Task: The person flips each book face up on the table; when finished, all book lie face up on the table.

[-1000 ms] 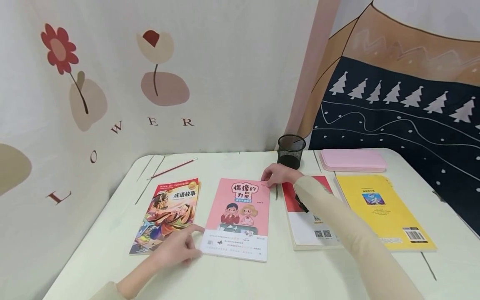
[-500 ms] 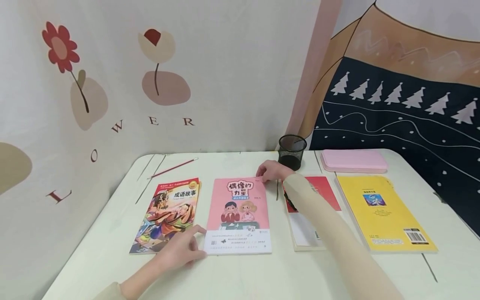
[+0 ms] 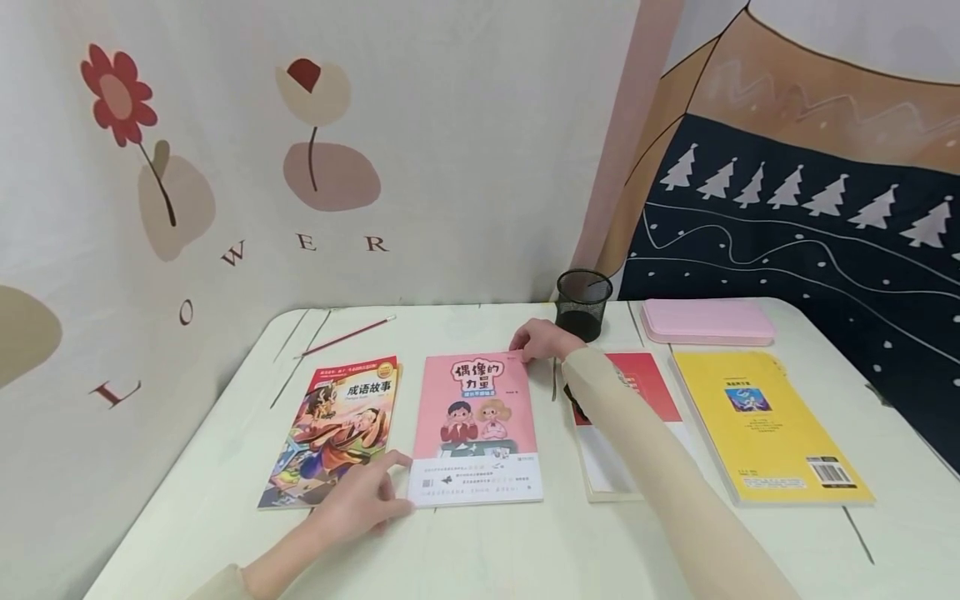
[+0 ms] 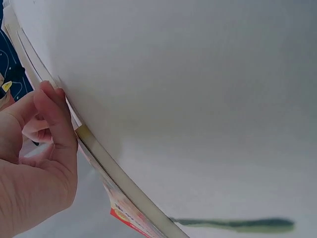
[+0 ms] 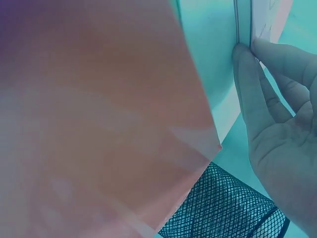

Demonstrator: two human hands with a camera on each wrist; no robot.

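A pink book [image 3: 476, 425] with two cartoon children on its cover lies flat on the table. At its lower left edge, the forefinger and thumb of my left hand [image 3: 360, 496] touch the side, spread apart. My right hand [image 3: 547, 339] pinches the top right corner between thumb and fingers; the right wrist view shows the thumb and fingertips [image 5: 245, 54] at the book's edge. Left of it lies a colourful storybook [image 3: 341, 417], partly covered by my left hand. A red and white book [image 3: 645, 379] lies to the right, partly hidden beneath my right sleeve.
A yellow book [image 3: 765, 442] lies at the right, with a pink pencil case [image 3: 708, 321] behind it. Near the back edge stands a black mesh pen cup [image 3: 583, 304], close to my right hand. A red pencil [image 3: 348, 336] lies at the back left.
The pink book has turned slightly and now lies straighter, its lower right corner farther from me. My right hand has shifted a little left with its corner; my left hand has barely moved.
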